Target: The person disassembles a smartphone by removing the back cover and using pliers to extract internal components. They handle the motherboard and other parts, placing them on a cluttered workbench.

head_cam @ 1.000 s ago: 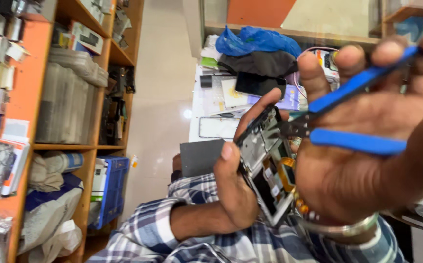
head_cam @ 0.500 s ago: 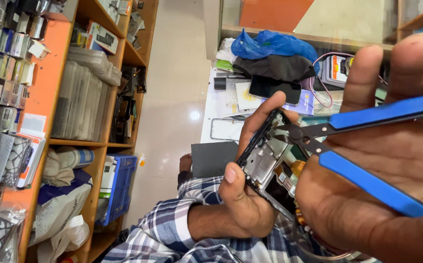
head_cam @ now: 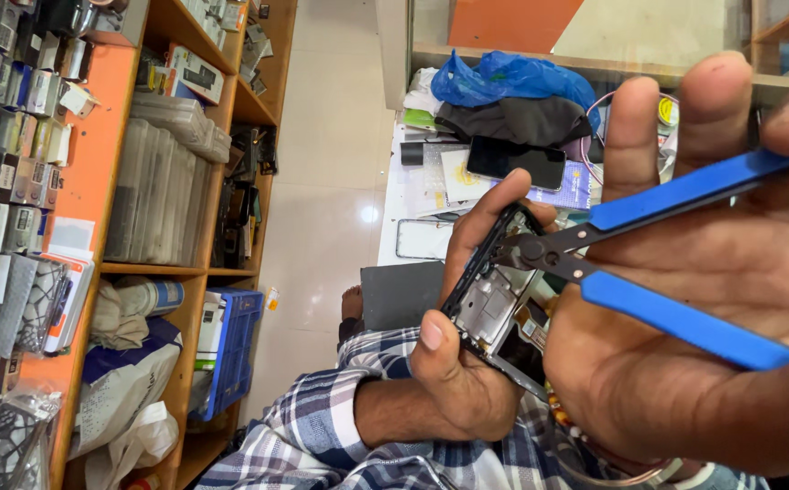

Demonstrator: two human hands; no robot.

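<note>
We grip one opened phone frame (head_cam: 494,299) in our left hand (head_cam: 462,381), thumb on its near edge and fingers curled behind it, while our right hand (head_cam: 730,318) closes loosely around one pair of blue-handled pliers (head_cam: 676,263) whose tips touch the frame's top edge. Beyond, at the table's (head_cam: 403,195) far edge, lie one dark phone (head_cam: 515,161) and one blue bag (head_cam: 503,77). Our right hand runs off the picture's side and hides the frame's right part.

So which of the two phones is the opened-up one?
The phone frame in the left hand, its insides bared, under the blue-handled cutters. The black phone lies intact on the table.
</note>
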